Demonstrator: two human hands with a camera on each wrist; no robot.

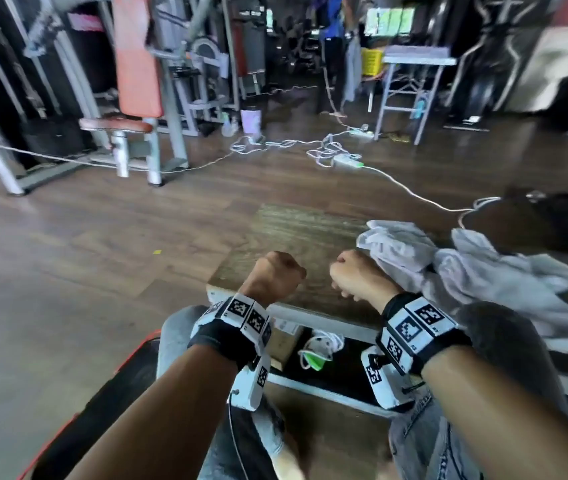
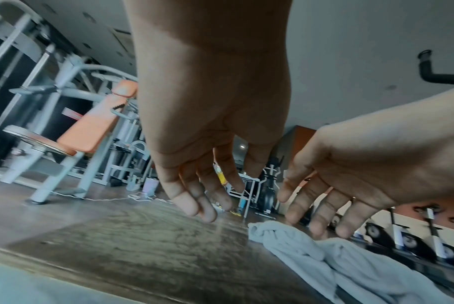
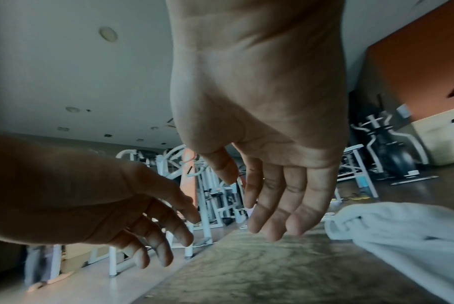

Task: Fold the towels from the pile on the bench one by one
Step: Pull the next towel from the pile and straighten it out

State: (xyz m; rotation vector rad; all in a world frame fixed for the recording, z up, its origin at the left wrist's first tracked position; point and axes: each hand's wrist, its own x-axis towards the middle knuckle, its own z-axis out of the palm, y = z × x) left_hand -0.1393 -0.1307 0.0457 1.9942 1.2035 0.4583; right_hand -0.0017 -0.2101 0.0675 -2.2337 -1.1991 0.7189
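Both forearms nearest; left hand (image 1: pixel 273 276) and right hand (image 1: pixel 358 277) above worktop (image 1: pixel 296 233), each grip loose, empty. Towel pile (image 1: pixel 476 271) unfolded beside right hand. Judged: first pick pending; next, pinch one towel's edge.

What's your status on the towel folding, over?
Left hand and right hand open, holding nothing. Towel pile unfolded on bench. Nothing in the way.

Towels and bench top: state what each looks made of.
Towels: soft pale-grey cloth, likely terry cotton; they lie crumpled in limp folds, matte and slightly fuzzy in the wrist views. Bench top: wood-grain surface, dull brown, possibly laminate rather than solid wood; the streaked grain pattern shows, with a pale edge strip.
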